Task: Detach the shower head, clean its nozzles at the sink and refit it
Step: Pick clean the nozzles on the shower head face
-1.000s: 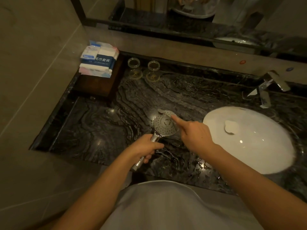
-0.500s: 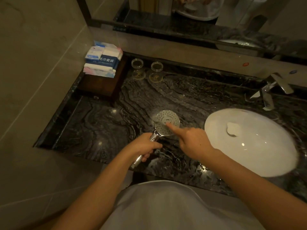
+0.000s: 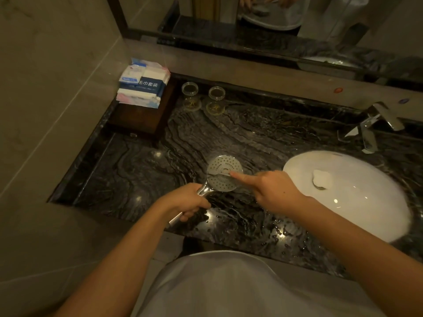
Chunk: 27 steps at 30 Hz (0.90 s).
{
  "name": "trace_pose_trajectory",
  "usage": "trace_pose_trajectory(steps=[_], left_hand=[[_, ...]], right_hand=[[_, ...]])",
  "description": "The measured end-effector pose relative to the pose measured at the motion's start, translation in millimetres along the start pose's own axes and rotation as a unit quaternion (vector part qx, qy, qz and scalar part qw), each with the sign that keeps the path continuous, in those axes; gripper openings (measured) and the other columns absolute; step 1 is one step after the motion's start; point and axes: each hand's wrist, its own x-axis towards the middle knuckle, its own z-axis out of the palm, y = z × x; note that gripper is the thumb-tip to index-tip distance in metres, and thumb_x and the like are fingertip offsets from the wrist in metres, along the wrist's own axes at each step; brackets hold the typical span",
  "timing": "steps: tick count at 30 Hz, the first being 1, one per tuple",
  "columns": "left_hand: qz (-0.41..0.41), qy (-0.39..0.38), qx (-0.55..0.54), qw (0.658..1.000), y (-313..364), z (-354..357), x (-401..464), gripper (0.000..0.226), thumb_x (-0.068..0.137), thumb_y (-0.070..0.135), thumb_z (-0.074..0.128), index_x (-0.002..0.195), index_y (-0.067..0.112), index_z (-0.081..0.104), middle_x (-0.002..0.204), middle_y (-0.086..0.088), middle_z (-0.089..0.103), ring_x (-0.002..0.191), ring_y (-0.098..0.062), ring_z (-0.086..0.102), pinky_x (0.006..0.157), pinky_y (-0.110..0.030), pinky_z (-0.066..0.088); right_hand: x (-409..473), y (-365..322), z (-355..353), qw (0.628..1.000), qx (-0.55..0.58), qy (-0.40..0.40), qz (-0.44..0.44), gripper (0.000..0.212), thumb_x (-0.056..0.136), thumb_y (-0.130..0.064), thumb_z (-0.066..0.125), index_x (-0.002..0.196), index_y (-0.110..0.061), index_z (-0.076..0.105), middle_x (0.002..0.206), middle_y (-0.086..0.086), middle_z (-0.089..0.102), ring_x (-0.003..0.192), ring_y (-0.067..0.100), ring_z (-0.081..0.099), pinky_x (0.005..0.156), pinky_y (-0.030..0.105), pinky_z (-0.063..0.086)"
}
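A chrome shower head [image 3: 223, 164] with a round, dotted nozzle face turned upward is held over the black marble countertop [image 3: 137, 177], left of the white sink basin [image 3: 361, 209]. My left hand [image 3: 185, 201] grips its handle from below. My right hand [image 3: 272, 191] reaches in from the right with the index finger stretched out, its tip pressing on the middle of the nozzle face while the other fingers stay curled. No hose is attached to the handle that I can see.
A chrome faucet [image 3: 370, 126] stands behind the basin, whose drain plug [image 3: 321, 179] sits in the middle. Two glass cups [image 3: 190, 94] stand at the back. Packed towels [image 3: 144, 84] lie on a dark wooden box [image 3: 142, 120] in the left corner. The counter is wet near the front edge.
My right index finger slid over the nozzle face, from its upper rim down toward the handle and back to the middle. The left hand kept its grip on the handle.
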Motion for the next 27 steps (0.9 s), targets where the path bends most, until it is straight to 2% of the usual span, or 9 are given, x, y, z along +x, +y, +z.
trace_pose_trajectory(steps=[3,6,10,15,17,20,24,27], left_hand=[[-0.004,-0.001,-0.009,1.000,-4.6,0.9,-0.2,0.019,0.092,0.008,0.066,0.086,0.013,0.049,0.045,0.002,0.042,0.035,-0.014,0.034,0.036,-0.021,0.030],[-0.007,0.004,-0.035,0.999,-3.0,9.8,2.0,0.016,0.091,0.010,0.066,0.089,0.015,0.051,0.046,0.003,0.043,0.036,-0.012,0.034,0.037,-0.021,0.029],[-0.012,0.041,-0.082,0.996,-4.4,11.4,8.7,0.014,0.092,0.014,0.067,0.092,0.015,0.053,0.048,0.003,0.045,0.037,-0.011,0.037,0.037,-0.021,0.032],[-0.009,0.038,-0.098,0.994,-10.4,18.2,10.4,0.010,0.092,0.017,0.065,0.092,0.015,0.056,0.049,0.005,0.049,0.038,-0.010,0.040,0.037,-0.024,0.035],[-0.006,0.043,-0.100,0.994,-11.7,22.1,10.6,0.011,0.093,0.017,0.064,0.089,0.016,0.054,0.048,0.005,0.048,0.037,-0.010,0.040,0.036,-0.023,0.035],[-0.004,0.047,-0.119,0.992,-10.7,26.9,11.0,0.016,0.093,0.018,0.065,0.085,0.017,0.051,0.048,0.005,0.048,0.037,-0.010,0.039,0.036,-0.023,0.035],[0.002,0.050,-0.119,0.992,-8.7,27.8,6.7,0.015,0.094,0.017,0.064,0.085,0.017,0.052,0.048,0.005,0.047,0.037,-0.011,0.039,0.036,-0.023,0.035],[0.000,0.052,-0.117,0.992,-10.6,29.9,3.6,0.014,0.095,0.015,0.063,0.088,0.016,0.052,0.048,0.005,0.046,0.037,-0.011,0.038,0.036,-0.023,0.034]], right_hand=[[-5.9,4.2,2.6,1.000,0.008,-0.002,0.002,0.065,0.096,-0.027,0.045,0.150,-0.054,0.021,0.077,-0.002,0.064,0.063,0.019,0.057,0.057,0.036,0.049],[0.6,-4.1,7.4,1.000,-0.007,0.004,0.006,0.068,0.094,-0.025,0.046,0.150,-0.052,0.019,0.080,0.001,0.065,0.067,0.024,0.061,0.054,0.034,0.045],[7.0,-0.9,9.1,0.994,0.020,0.055,0.095,0.068,0.094,-0.022,0.051,0.151,-0.050,0.025,0.076,0.005,0.063,0.067,0.028,0.062,0.056,0.038,0.050],[-4.7,-30.0,32.6,0.996,0.056,0.006,0.075,0.072,0.096,-0.021,0.048,0.153,-0.047,0.013,0.081,0.006,0.066,0.069,0.027,0.063,0.061,0.041,0.052],[-0.8,-25.7,33.7,0.992,0.060,0.018,0.108,0.070,0.097,-0.021,0.047,0.154,-0.046,0.016,0.087,0.007,0.069,0.074,0.028,0.065,0.064,0.041,0.053],[6.8,-18.7,27.1,0.979,0.110,0.042,0.167,0.068,0.098,-0.019,0.046,0.153,-0.047,0.019,0.082,0.011,0.067,0.071,0.031,0.063,0.064,0.042,0.053],[-4.5,-30.6,32.5,0.987,0.126,0.018,0.095,0.068,0.098,-0.018,0.048,0.153,-0.045,0.019,0.072,0.009,0.064,0.063,0.028,0.061,0.062,0.043,0.052],[0.3,-21.4,31.6,0.986,0.112,0.022,0.118,0.068,0.098,-0.019,0.046,0.154,-0.046,0.020,0.073,0.008,0.064,0.065,0.029,0.062,0.063,0.043,0.053]])
